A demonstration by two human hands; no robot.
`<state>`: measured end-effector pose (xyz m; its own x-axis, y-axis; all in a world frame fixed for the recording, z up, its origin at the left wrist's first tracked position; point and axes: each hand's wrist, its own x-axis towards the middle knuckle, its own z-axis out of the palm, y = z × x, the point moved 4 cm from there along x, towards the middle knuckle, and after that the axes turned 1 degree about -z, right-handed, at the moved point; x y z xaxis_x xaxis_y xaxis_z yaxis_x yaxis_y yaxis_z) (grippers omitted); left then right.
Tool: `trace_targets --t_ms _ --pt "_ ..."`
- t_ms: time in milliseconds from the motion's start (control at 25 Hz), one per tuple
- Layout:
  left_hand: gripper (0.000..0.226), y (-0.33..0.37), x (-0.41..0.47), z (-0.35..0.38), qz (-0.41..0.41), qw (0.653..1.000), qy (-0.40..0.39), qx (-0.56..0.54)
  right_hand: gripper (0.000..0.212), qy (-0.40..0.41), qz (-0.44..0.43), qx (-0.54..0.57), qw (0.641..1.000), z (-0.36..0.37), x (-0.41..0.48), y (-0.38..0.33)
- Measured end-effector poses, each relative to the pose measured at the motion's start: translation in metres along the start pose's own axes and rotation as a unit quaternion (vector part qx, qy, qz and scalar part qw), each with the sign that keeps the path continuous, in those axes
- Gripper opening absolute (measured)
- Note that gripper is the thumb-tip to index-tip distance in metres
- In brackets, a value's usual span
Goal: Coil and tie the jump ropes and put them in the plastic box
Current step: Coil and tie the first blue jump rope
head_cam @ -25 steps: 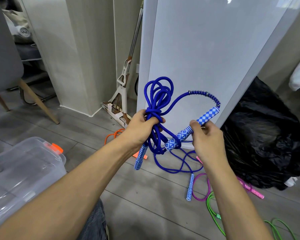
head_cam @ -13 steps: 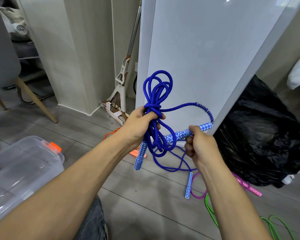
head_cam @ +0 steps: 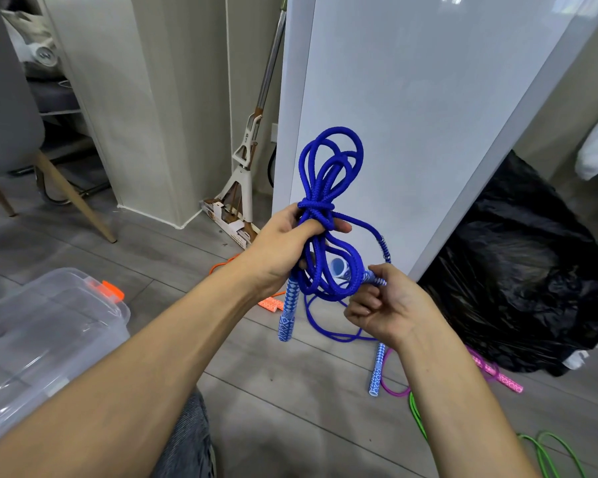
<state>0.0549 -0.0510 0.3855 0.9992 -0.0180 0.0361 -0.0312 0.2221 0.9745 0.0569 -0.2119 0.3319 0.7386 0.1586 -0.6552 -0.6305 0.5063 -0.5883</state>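
Mid-frame, the left hand grips the knotted blue braided jump rope. The right hand, pinching its blue-white patterned handle, has drawn it in toward the loops. Tie's probably nearly done; the clear plastic box waits lower left.

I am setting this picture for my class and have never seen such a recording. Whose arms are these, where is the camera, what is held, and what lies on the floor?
No machine here: a person wears one wide-angle camera on the head, looking down at their own bare hands. The left hand grips a coiled blue jump rope just under its knot; the right hand pinches one patterned handle of it. On the floor lie an orange rope, a second blue rope, a purple rope and a green rope. The clear plastic box stands at the left.
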Motion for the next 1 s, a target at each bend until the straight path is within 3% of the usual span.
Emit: trace_targets --t_ms 240,480,640,720,1000 --pt "0.022 0.003 -0.002 0.003 0.051 0.992 -0.016 0.112 0.025 -0.014 -0.034 -0.014 0.999 0.008 -0.008 0.001" --pt "0.02 -0.006 -0.001 -0.005 0.004 0.996 0.059 0.064 0.024 0.08 -0.237 -0.112 0.962 0.009 -0.008 -0.018" --pt "0.021 -0.013 0.002 -0.007 -0.001 0.995 0.088 0.053 0.024 0.115 -0.31 -0.182 0.926 0.01 -0.017 -0.021" --pt "0.023 -0.013 0.003 -0.009 -0.005 0.995 0.094 0.043 0.024 0.113 -0.311 -0.196 0.923 0.012 -0.02 -0.021" --pt "0.03 -0.014 0.005 -0.005 -0.031 0.994 0.04 -0.095 0.02 0.042 -0.179 -0.118 0.976 0.011 -0.009 -0.013"
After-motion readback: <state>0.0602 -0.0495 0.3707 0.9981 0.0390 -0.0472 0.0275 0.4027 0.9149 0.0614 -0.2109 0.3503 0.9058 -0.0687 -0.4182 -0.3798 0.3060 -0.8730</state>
